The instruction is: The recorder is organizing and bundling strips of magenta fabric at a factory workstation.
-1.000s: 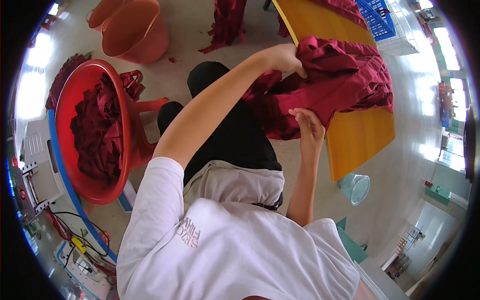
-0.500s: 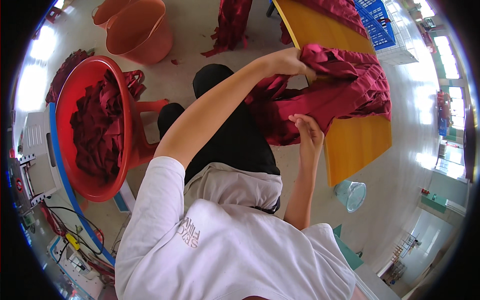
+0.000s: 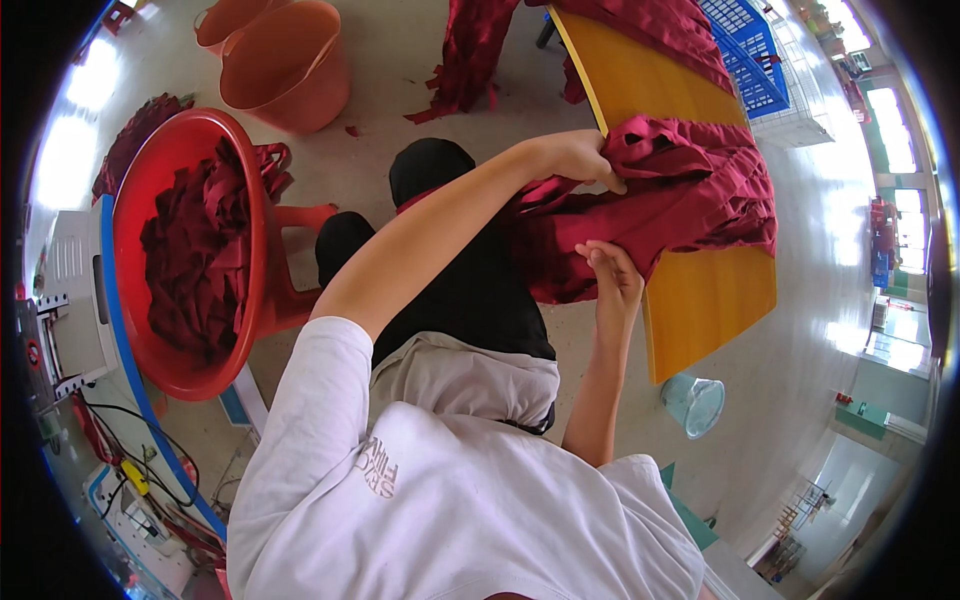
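Note:
A heap of dark red fabric pieces (image 3: 700,190) lies over the near part of the yellow-brown table (image 3: 715,290) and hangs off its left edge towards my lap. My left hand (image 3: 578,158) reaches across from the left and is closed on the upper folds of this cloth, its thumb pointing at the table. Lower down, my right hand (image 3: 617,278) is held in front of the hanging cloth, thumb and forefinger pinched together and the other fingers curled. Whatever lies between those fingertips is too small to make out.
At the left a red plastic tub (image 3: 190,385) holds more dark red fabric strips. Orange buckets (image 3: 300,95) stand at the far left. Past the table are a blue crate (image 3: 750,55) and a clear bin (image 3: 693,405). More red fabric (image 3: 470,60) hangs at the table's far end.
Both hands and the cloth sit slightly lower in the picture, and so does the table's far part. My left hand's grip and my right hand's pinch look nearly the same.

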A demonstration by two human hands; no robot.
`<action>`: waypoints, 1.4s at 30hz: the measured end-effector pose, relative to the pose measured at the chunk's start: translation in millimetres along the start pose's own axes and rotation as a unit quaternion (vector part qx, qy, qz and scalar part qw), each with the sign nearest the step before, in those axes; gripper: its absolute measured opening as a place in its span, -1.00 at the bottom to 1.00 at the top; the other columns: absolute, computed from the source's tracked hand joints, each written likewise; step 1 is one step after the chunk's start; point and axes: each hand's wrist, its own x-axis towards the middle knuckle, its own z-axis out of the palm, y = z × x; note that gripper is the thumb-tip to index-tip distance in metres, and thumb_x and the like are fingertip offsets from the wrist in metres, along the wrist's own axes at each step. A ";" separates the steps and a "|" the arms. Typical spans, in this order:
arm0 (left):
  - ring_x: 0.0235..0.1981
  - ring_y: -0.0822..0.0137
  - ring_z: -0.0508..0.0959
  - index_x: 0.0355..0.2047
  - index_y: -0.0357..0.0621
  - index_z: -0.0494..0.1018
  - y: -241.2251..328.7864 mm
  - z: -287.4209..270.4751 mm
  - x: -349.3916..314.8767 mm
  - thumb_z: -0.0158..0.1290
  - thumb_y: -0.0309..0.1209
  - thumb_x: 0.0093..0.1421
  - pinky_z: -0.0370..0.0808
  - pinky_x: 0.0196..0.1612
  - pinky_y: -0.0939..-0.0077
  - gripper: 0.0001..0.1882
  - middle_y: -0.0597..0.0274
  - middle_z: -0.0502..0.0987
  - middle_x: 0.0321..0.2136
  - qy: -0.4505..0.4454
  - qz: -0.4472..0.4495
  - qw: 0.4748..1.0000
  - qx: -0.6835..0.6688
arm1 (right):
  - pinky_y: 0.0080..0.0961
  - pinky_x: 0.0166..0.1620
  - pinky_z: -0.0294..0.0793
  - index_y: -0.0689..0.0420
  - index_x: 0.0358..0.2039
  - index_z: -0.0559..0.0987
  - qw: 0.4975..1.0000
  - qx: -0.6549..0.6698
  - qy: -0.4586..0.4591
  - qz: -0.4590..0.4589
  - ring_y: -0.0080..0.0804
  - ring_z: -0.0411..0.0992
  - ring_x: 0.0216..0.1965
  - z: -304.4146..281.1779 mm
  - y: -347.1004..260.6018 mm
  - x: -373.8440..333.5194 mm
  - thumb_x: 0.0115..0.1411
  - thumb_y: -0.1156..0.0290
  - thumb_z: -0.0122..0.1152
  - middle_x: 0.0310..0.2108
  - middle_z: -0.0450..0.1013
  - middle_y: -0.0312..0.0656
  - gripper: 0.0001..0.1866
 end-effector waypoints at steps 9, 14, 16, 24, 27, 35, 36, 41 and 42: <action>-0.29 0.37 0.48 -0.25 -0.27 0.56 -11.1 -5.1 5.4 0.27 -0.33 0.04 0.39 -0.14 0.45 -0.68 0.25 0.56 -0.39 0.021 0.010 1.000 0.005 | -0.67 -0.03 0.41 0.32 -0.19 0.59 1.000 -0.009 -0.004 -0.001 -0.54 0.54 -0.18 2.1 -0.9 -0.1 0.36 0.49 0.12 -0.26 0.63 -0.13 -0.83; 0.09 0.28 0.46 0.06 -0.33 0.49 1.8 -7.7 1.3 0.18 -0.32 0.15 0.26 0.21 0.52 -0.50 0.09 0.53 0.05 0.095 0.028 0.989 -0.108 | -0.66 -0.02 0.41 0.32 -0.18 0.60 1.000 -0.002 -0.001 0.000 -0.53 0.54 -0.17 1.3 -0.1 -0.2 0.36 0.50 0.11 -0.26 0.63 -0.14 -0.84; 0.06 0.30 0.47 0.06 -0.33 0.48 -2.4 -14.9 10.3 0.18 -0.30 0.15 0.28 0.19 0.53 -0.50 0.10 0.54 0.03 0.099 0.037 0.987 -0.119 | -0.66 -0.02 0.41 0.32 -0.18 0.60 1.000 0.002 -0.005 -0.001 -0.53 0.55 -0.17 2.1 -0.9 -0.2 0.36 0.51 0.11 -0.26 0.63 -0.14 -0.84; -0.25 0.20 0.61 -0.30 -0.38 0.61 -1.4 -21.6 18.1 0.40 0.01 -0.18 0.48 -0.17 0.40 -0.35 0.03 0.62 -0.30 -0.031 -0.032 0.986 0.163 | -0.62 -0.03 0.39 0.27 -0.18 0.64 1.000 0.008 0.000 0.011 -0.51 0.56 -0.16 4.2 -3.3 -0.2 0.33 0.42 0.16 -0.26 0.64 -0.14 -0.80; -0.28 0.19 0.61 -0.35 -0.36 0.61 -12.0 -13.9 27.4 0.39 -0.08 -0.18 0.48 -0.17 0.38 -0.44 0.02 0.62 -0.35 -0.033 -0.044 0.977 0.205 | -0.62 -0.03 0.40 0.27 -0.17 0.64 1.000 0.009 0.001 0.011 -0.50 0.56 -0.17 1.6 0.2 -0.1 0.32 0.42 0.16 -0.25 0.64 -0.14 -0.80; -0.18 0.36 0.49 -0.20 -0.25 0.59 -2.1 -10.4 8.3 0.20 -0.36 0.05 0.37 -0.06 0.52 -0.69 0.26 0.60 -0.25 -0.032 -0.050 0.998 0.024 | -0.62 -0.02 0.39 0.27 -0.18 0.64 1.000 0.006 0.010 0.010 -0.49 0.56 -0.16 0.1 2.2 -1.7 0.32 0.43 0.16 -0.25 0.64 -0.13 -0.80; -0.18 0.36 0.49 -0.20 -0.25 0.59 -0.2 -11.2 6.5 0.20 -0.36 0.05 0.37 -0.06 0.52 -0.69 0.26 0.60 -0.25 -0.031 -0.050 0.998 0.024 | -0.62 -0.02 0.39 0.27 -0.18 0.64 1.000 0.009 0.012 0.010 -0.49 0.56 -0.16 -0.5 2.8 -2.2 0.32 0.43 0.16 -0.24 0.64 -0.13 -0.81; -0.05 0.30 0.46 -0.05 -0.20 0.55 4.9 -13.1 4.0 0.12 -0.40 0.10 0.32 0.07 0.45 -0.62 0.19 0.57 -0.08 0.073 -0.026 0.993 -0.091 | -0.63 0.01 0.42 0.32 -0.19 0.60 1.000 0.021 0.005 0.009 -0.49 0.55 -0.14 -0.5 0.9 -2.9 0.34 0.53 0.12 -0.24 0.62 -0.14 -0.85; -0.05 0.30 0.46 -0.05 -0.20 0.55 3.0 -14.2 5.3 0.12 -0.40 0.10 0.32 0.07 0.45 -0.62 0.19 0.57 -0.08 0.073 -0.026 0.993 -0.090 | -0.64 0.01 0.42 0.32 -0.19 0.60 1.000 0.024 0.003 0.008 -0.50 0.55 -0.14 0.1 0.7 -3.0 0.35 0.53 0.12 -0.24 0.62 -0.14 -0.85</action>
